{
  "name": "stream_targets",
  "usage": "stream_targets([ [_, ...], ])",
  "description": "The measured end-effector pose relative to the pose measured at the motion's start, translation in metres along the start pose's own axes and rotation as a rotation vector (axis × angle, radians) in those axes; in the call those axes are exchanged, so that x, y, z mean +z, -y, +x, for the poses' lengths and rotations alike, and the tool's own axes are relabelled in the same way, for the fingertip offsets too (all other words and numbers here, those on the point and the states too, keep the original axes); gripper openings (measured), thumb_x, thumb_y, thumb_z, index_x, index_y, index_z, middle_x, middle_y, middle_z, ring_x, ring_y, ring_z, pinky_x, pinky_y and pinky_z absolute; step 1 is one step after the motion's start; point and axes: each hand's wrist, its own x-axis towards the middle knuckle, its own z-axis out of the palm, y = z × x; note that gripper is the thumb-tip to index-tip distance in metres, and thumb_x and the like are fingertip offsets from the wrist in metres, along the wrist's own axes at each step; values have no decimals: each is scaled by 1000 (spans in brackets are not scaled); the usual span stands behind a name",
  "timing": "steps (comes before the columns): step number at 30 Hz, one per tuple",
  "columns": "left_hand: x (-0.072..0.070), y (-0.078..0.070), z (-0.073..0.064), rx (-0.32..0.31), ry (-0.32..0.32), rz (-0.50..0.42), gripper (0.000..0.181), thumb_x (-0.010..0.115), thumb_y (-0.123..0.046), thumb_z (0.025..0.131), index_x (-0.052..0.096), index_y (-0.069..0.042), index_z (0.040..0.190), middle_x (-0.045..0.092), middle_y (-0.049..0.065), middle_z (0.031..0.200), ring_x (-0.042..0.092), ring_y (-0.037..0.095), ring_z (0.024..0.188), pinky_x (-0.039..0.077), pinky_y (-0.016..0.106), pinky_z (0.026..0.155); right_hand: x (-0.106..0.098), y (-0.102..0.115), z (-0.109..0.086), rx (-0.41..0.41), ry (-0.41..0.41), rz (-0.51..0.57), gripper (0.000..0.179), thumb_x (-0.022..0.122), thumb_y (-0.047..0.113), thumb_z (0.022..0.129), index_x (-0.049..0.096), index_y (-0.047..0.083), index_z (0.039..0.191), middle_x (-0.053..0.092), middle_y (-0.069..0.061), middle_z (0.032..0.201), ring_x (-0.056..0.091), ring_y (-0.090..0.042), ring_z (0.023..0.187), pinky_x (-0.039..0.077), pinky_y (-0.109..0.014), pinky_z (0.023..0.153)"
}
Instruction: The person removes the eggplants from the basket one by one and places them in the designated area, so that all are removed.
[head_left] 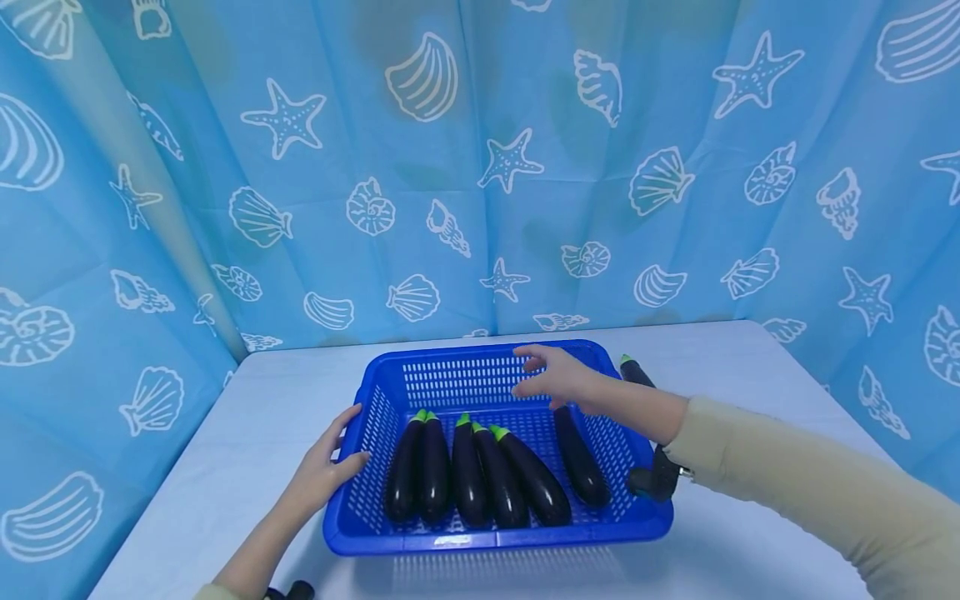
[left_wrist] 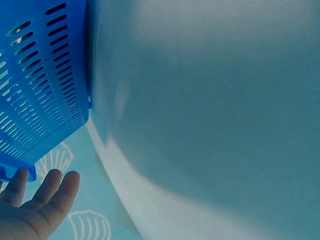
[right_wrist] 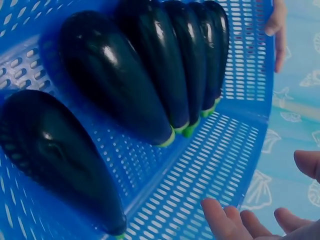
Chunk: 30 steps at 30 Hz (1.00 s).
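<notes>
Basket (head_left: 540,540): blue plastic, slotted walls; stood upright on a white-covered table (head_left: 735,367).
Main row: five eggplants (head_left: 471,483), dark and glossy, laid side by side on the basket floor, left to centre; green stem ends pointed to the far wall, rounded ends to the near wall.
Lone eggplant (head_left: 581,467): laid in the basket's right part, a gap left between it and the row; its green tip shown in the right wrist view.
Outside eggplant (head_left: 636,372): seen beyond the basket's right wall, green stem end uppermost; the rest hidden by the right arm.
Left hand (head_left: 328,462): set at the left rim, thumb laid over the edge; fingers extended and loose, not clenched.
Right hand (head_left: 558,379): held over the basket's far right part, above the lone eggplant's stem end; fingers parted and slightly bent, nothing grasped.
Right arm: covered by a beige sleeve (head_left: 795,467); a dark device (head_left: 654,477) worn at the wrist.
Backdrop: blue curtain (head_left: 480,233), printed in white with shells and starfish, hung behind the table and at both sides.
</notes>
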Motion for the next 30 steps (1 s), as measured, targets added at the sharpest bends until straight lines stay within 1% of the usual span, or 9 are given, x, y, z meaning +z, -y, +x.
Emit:
stream_targets([
  [5, 0, 0, 0, -2, -1, 3, 70, 56, -23, 83, 22, -18, 144, 32, 25, 142, 41, 49, 120, 50, 52, 80, 14, -6, 6, 19, 31, -12, 64, 64, 16, 83, 34, 11, 140, 41, -20, 135, 46, -41, 117, 48, -55, 84],
  [11, 0, -1, -1, -1, -1, -4, 69, 56, -23, 84, 22, -18, 144, 33, 25, 141, 42, 48, 119, 51, 52, 79, 29, -15, 11, 57, 44, -10, 65, 66, 13, 80, 37, 10, 138, 44, -21, 132, 49, -40, 112, 49, -56, 81],
  [18, 0, -2, -2, 9, -3, -6, 70, 56, -23, 84, 22, -18, 144, 32, 25, 141, 41, 49, 119, 52, 52, 77, 42, -29, 14, 137, 129, -79, 68, 69, 11, 76, 39, 11, 137, 46, -20, 130, 50, -39, 111, 49, -57, 77],
  [24, 1, -1, -1, -2, -4, -12, 70, 56, -22, 83, 22, -18, 144, 32, 25, 141, 41, 48, 120, 50, 52, 80, 51, -38, 17, 169, 156, -103, 68, 71, 8, 73, 42, 11, 135, 51, -17, 120, 51, -37, 110, 49, -58, 78],
  [30, 1, -1, 0, -3, -6, -8, 70, 56, -22, 83, 23, -18, 144, 33, 25, 141, 41, 48, 119, 51, 52, 79, 53, -42, 18, 225, 169, -151, 64, 70, 5, 73, 45, 11, 131, 47, -18, 127, 47, -39, 115, 47, -59, 81],
])
